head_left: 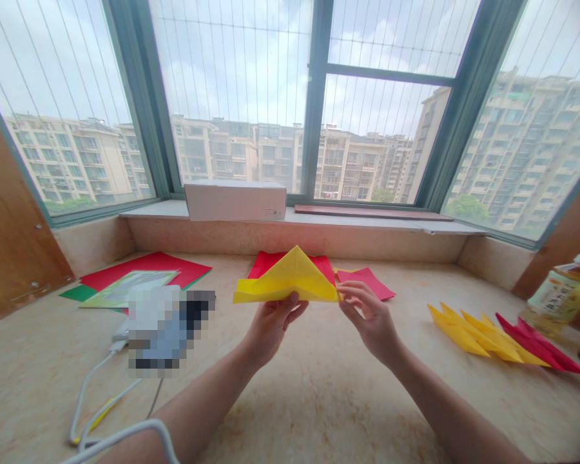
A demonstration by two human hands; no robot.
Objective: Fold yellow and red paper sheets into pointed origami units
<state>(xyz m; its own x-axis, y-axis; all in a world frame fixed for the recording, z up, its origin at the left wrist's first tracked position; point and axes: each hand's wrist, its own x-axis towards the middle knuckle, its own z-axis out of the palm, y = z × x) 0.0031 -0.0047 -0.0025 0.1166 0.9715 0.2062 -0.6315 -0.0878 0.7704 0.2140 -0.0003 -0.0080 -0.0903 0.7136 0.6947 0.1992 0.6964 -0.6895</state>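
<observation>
A sheet of yellow paper point(294, 274), folded to a peak with a flat band along its lower edge, is held up above the stone counter. My left hand point(273, 325) grips it from below, thumb on the near face near the middle of the bottom edge. At its right corner, the fingers of my right hand point(370, 319) pinch the paper. Behind it lies red paper point(323, 265), partly hidden. A pinkish-red square sheet point(370, 283) rests just beyond my right hand, with a bit of yellow under it.
Folded yellow paper pieces point(483, 335) and dark pink ones point(541, 345) lie at right, near a plastic bottle point(563, 293). Red sheets point(145, 267) and a white cable point(84, 380) are at left. On the window sill stands a white box point(236, 201).
</observation>
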